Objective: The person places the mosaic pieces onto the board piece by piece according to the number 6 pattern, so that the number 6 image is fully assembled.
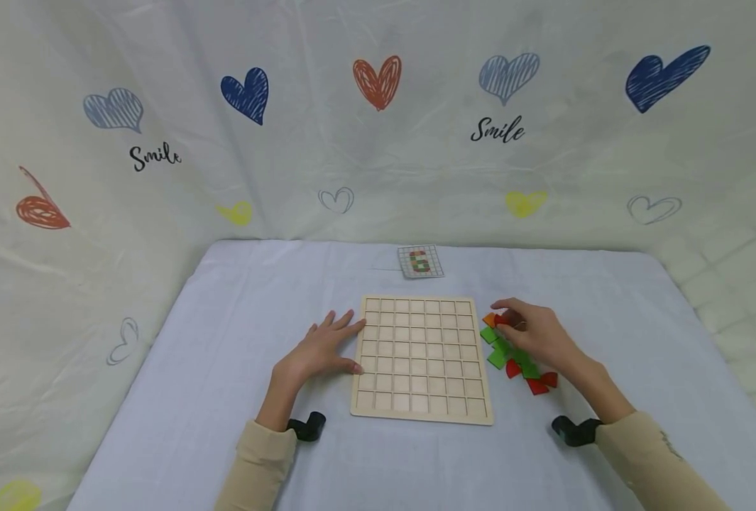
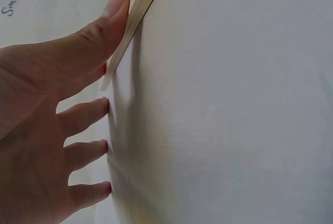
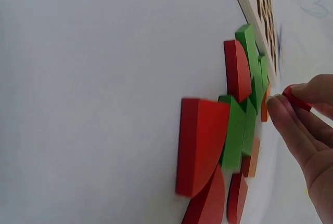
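Note:
A wooden grid board (image 1: 419,349) with bare square cells lies flat on the table. Spread along its left edge is my left hand (image 1: 319,353), thumb and forefinger at the rim, the other fingertips on the cloth. On the right side, my right hand (image 1: 537,332) pinches a small red block (image 3: 297,98) between thumb and fingers, over the far end of a loose pile. That pile holds several green blocks (image 3: 235,130), red blocks with a curved side (image 3: 200,146) and orange blocks (image 3: 251,157). Part of the pile is hidden under the right hand in the head view.
Behind the board lies a small gridded card (image 1: 420,262) with a green and red figure 6. A white cloth (image 1: 237,298) covers the table. Hanging fabric with printed hearts (image 1: 378,81) encloses the back and sides. Black wrist mounts (image 1: 310,427) stick out near both sleeves.

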The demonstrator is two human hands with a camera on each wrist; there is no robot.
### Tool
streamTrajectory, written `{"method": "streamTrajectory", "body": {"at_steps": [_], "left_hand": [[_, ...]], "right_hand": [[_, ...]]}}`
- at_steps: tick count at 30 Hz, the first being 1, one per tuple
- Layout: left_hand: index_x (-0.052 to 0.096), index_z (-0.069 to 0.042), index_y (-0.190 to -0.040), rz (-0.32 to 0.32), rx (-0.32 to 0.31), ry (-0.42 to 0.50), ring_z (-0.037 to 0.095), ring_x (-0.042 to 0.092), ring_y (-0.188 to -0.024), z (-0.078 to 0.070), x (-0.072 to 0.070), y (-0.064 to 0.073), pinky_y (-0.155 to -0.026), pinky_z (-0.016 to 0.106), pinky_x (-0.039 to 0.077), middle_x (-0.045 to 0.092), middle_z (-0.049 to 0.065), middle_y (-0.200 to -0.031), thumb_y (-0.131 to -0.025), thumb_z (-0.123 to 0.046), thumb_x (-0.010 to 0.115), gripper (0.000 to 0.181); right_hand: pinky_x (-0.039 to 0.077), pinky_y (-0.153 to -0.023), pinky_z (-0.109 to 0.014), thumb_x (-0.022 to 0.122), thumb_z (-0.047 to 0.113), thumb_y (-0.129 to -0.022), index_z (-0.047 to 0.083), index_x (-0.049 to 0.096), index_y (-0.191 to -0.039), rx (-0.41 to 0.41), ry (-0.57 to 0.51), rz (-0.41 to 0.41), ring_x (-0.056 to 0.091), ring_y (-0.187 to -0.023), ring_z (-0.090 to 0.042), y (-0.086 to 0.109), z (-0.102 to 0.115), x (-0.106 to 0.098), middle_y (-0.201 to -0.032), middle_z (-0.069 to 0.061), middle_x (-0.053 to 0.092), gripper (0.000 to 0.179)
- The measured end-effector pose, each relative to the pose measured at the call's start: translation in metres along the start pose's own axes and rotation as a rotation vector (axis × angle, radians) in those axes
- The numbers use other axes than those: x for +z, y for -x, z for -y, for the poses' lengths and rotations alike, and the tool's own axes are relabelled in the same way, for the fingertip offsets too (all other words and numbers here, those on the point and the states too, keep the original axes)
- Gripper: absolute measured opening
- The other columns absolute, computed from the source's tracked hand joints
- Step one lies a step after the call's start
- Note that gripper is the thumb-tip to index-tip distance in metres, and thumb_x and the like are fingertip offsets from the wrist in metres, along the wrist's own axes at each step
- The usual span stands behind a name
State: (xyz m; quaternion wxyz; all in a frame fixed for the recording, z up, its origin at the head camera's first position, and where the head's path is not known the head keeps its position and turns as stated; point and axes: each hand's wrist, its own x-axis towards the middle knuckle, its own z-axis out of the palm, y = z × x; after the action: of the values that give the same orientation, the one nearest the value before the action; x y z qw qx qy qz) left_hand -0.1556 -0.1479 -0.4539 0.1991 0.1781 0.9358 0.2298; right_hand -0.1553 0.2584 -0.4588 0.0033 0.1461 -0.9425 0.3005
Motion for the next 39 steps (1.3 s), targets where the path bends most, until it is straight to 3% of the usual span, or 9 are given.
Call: {"method": "streamTrajectory", "body": {"at_steps": [3, 8, 19, 23, 31, 39], "left_hand": [[0.04, -0.021, -0.16, 0.001, 0.003, 0.001, 0.044, 0.01, -0.158, 0.001, 0.0, 0.0, -0.123, 0.069, 0.012, 0.024, 0.01, -0.171, -0.083, -0.036, 0.085, 0.09], [0.04, -0.021, -0.16, -0.003, 0.0, 0.01, 0.043, 0.009, -0.159, 0.0, 0.0, 0.0, -0.124, 0.068, 0.011, 0.024, 0.01, -0.171, -0.083, -0.036, 0.085, 0.09], [0.04, -0.021, -0.16, -0.01, 0.003, 0.024, 0.042, 0.008, -0.159, 0.002, 0.001, 0.0, -0.124, 0.068, 0.01, 0.023, 0.009, -0.171, -0.082, -0.036, 0.085, 0.091], [0.04, -0.022, -0.16, -0.011, -0.003, 0.023, 0.042, 0.008, -0.159, 0.002, 0.001, 0.0, -0.124, 0.067, 0.01, 0.024, 0.009, -0.171, -0.082, -0.036, 0.085, 0.091], [0.041, -0.021, -0.16, -0.01, -0.001, 0.023, 0.042, 0.008, -0.159, 0.002, 0.002, -0.001, -0.125, 0.067, 0.01, 0.024, 0.009, -0.171, -0.083, -0.035, 0.085, 0.09], [0.041, -0.021, -0.16, -0.015, 0.004, 0.026, 0.042, 0.009, -0.159, 0.002, 0.001, 0.0, -0.124, 0.068, 0.01, 0.024, 0.01, -0.171, -0.082, -0.035, 0.085, 0.09]], "right_hand": [[0.062, -0.083, -0.046, 0.07, 0.0, -0.093, 0.001, 0.068, -0.127, -0.044, -0.016, 0.006, 0.07, -0.091, -0.027, -0.004, 0.002, 0.004, -0.106, -0.013, 0.073, 0.034], [0.062, -0.083, -0.043, 0.071, -0.001, -0.092, 0.002, 0.074, -0.11, -0.08, -0.049, 0.016, 0.07, -0.092, -0.024, -0.012, 0.006, 0.011, -0.105, -0.009, 0.073, 0.018], [0.058, -0.076, -0.025, 0.075, 0.006, -0.093, 0.01, 0.075, -0.097, -0.028, -0.094, 0.059, 0.071, -0.084, -0.016, -0.027, 0.023, 0.02, -0.095, -0.002, 0.075, 0.006], [0.059, -0.077, -0.028, 0.075, 0.007, -0.092, 0.009, 0.075, -0.099, -0.022, -0.125, 0.064, 0.072, -0.085, -0.017, -0.032, 0.028, 0.023, -0.095, -0.003, 0.076, 0.006], [0.061, -0.087, -0.042, 0.072, 0.003, -0.094, 0.0, 0.074, -0.119, -0.06, -0.138, 0.09, 0.068, -0.092, -0.02, -0.039, 0.034, 0.03, -0.107, -0.009, 0.073, 0.026], [0.061, -0.088, -0.041, 0.073, 0.006, -0.094, 0.003, 0.076, -0.107, -0.068, -0.158, 0.096, 0.068, -0.091, -0.019, -0.047, 0.039, 0.036, -0.102, -0.006, 0.072, 0.013]]}}
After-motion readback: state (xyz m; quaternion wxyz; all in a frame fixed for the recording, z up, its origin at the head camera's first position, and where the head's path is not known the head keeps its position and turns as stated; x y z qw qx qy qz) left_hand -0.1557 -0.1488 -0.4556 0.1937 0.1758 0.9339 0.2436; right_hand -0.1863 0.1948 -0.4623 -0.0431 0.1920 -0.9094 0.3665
